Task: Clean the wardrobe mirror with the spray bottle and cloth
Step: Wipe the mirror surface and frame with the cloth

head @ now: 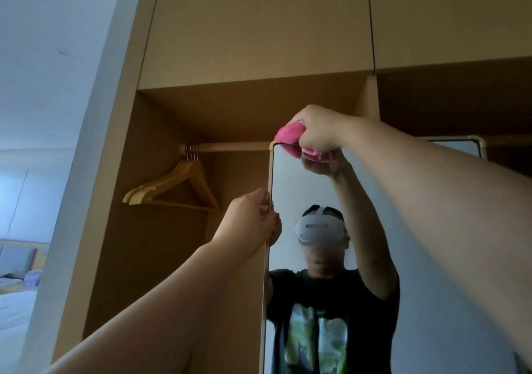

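Mirror (pixel 302 189): upright, gold-framed, inside open wardrobe (pixel 259 28).
Pink cloth (pixel 288 135): bunched in closed right hand (pixel 316 132), pressed on mirror's top left corner.
Left hand (pixel 250 218): fingers curled round mirror's left edge.
Wooden hangers (pixel 175 185): on rail (pixel 230 146), left of mirror.
Bed (pixel 14 310): far left.

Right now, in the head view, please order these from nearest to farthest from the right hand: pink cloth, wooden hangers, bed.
From the right hand:
1. Pink cloth, gripped in it at the mirror's top edge.
2. Wooden hangers, lower left on the rail.
3. Bed, far left in the room.
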A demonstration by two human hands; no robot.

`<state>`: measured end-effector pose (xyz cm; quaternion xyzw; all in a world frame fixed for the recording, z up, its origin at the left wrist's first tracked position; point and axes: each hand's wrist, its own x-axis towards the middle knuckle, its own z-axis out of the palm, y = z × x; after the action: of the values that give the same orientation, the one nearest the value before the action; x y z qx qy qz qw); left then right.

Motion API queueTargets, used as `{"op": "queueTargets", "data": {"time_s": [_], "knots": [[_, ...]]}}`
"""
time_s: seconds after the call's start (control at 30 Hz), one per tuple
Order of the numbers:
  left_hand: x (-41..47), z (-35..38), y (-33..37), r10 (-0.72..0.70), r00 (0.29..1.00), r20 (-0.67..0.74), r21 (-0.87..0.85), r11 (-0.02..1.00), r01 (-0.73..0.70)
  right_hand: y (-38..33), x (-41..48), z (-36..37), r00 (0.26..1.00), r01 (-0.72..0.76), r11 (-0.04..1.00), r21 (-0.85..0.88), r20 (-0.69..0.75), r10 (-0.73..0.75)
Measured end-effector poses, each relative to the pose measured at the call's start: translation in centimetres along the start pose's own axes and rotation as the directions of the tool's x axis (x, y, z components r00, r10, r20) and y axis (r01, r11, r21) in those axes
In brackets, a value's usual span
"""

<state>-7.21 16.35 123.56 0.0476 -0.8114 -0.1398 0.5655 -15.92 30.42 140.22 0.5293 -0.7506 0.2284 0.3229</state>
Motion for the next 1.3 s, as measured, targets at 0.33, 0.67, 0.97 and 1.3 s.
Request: {"op": "queueTargets", "data": {"time_s": [0.33,0.67,0.97,1.3], "knots": [[-0.5,0.6,0.3,-0.018,1.000,-0.006,0.026,0.999,0.018,1.8,-0.9,-1.5,0.987,0.070,0.996,-0.058,0.146,-0.061],[-0.7,1.6,0.5,-0.038,0.998,-0.042,0.058,0.998,0.040,4.1,-2.4,-1.1,0.995,0.102,0.995,-0.012,-0.011,-0.102],[-0.7,2.8,0.9,-0.004,0.993,-0.121,0.099,0.995,0.016,5.7,-4.8,-1.8,0.992,0.124,0.989,-0.076,0.012,-0.123],[-0.5,3.0,1.0,-0.034,0.993,-0.110,0.088,0.995,0.044,7.0,-5.9,-3.3,0.997,0.068,0.994,-0.083,0.025,-0.066]]}}
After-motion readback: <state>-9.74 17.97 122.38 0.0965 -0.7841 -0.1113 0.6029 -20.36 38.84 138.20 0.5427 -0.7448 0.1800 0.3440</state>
